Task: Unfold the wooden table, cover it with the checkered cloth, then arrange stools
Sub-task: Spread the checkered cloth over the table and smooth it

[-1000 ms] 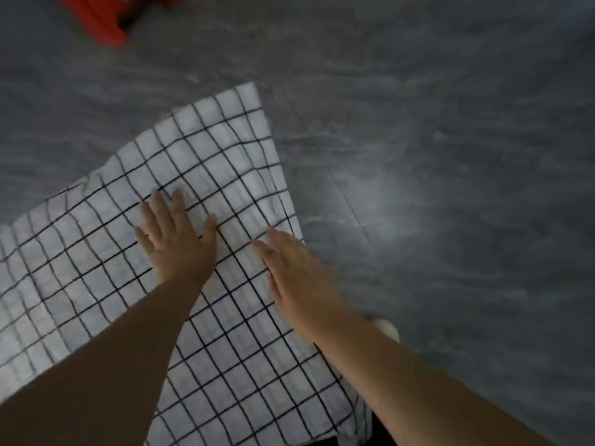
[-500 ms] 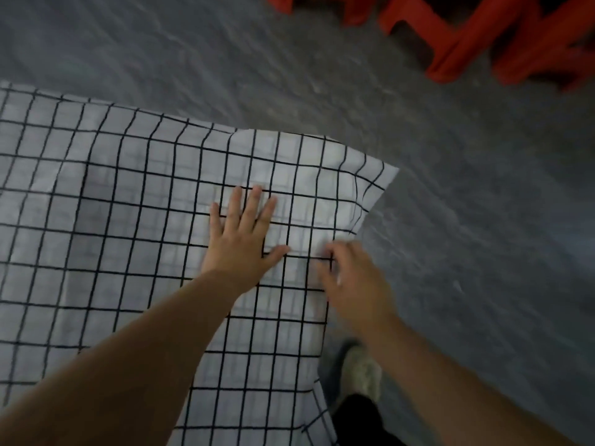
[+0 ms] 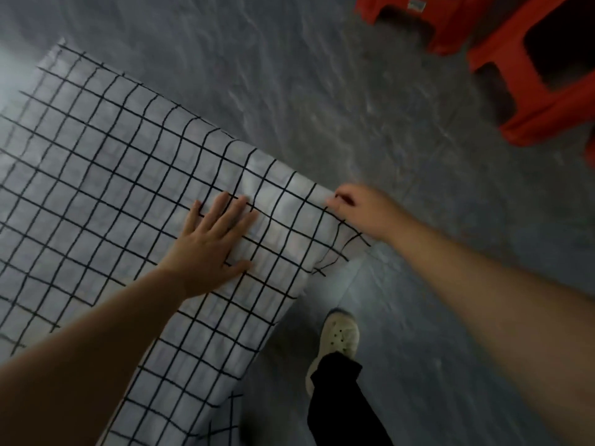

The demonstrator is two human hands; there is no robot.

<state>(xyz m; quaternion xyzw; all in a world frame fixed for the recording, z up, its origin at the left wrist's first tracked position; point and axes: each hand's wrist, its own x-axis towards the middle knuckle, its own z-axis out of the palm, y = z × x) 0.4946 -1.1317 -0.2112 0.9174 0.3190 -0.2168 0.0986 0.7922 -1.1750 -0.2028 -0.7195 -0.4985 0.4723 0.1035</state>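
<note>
The white checkered cloth (image 3: 106, 188) with thin black lines lies spread over the table, which is hidden under it. My left hand (image 3: 212, 243) presses flat on the cloth near its right corner, fingers spread. My right hand (image 3: 360, 210) pinches the cloth's corner edge, and the fabric bunches and hangs down just below it. Two red plastic stools, the nearer stool (image 3: 541, 75) and the farther stool (image 3: 428, 17), stand on the floor at the upper right, apart from the table.
Grey marbled floor (image 3: 322, 91) surrounds the table. My foot in a pale clog (image 3: 338, 336) and a black trouser leg (image 3: 338, 403) stand right next to the cloth's hanging edge at the bottom.
My right hand has moved off the cloth's top to its corner and closed on the edge. My left hand stays flat. The view has swung, bringing the red stools closer at the upper right.
</note>
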